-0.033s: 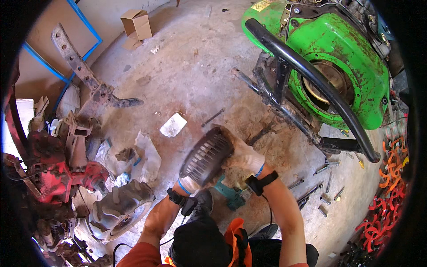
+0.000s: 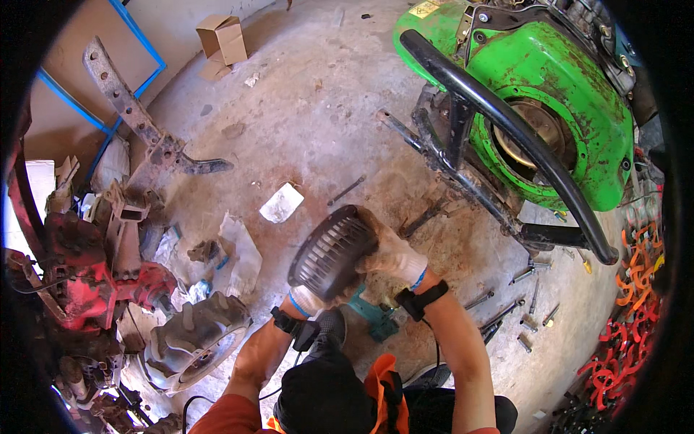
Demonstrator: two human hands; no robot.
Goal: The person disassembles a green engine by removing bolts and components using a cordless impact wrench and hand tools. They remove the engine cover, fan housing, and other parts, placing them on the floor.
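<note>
A dark, dome-shaped slotted cover [image 2: 331, 249], dusty and vented with rows of slits, is held up over the floor between my hands. My left hand [image 2: 309, 301], in a pale work glove with a blue cuff, grips its lower left edge; most of those fingers are hidden behind it. On the cover's right side, my right hand [image 2: 396, 257], gloved the same way, has its fingers curled at the rim, slightly blurred. Beneath the hands, close to my feet, lies a teal power tool [image 2: 376, 318], partly covered by the right wrist.
A green machine housing [image 2: 542, 79] with a round opening and a black tube bar [image 2: 506, 137] stands at right. Sockets and wrenches [image 2: 499, 318] lie below it. Red machinery [image 2: 83, 275] and a lugged wheel [image 2: 195, 340] crowd the left. Orange-red curved parts [image 2: 622, 354] are heaped far right.
The slotted cover has shifted and tilted slightly to the left. My right hand and forearm have moved a little left with it, while the left hand stays nearly in place.
</note>
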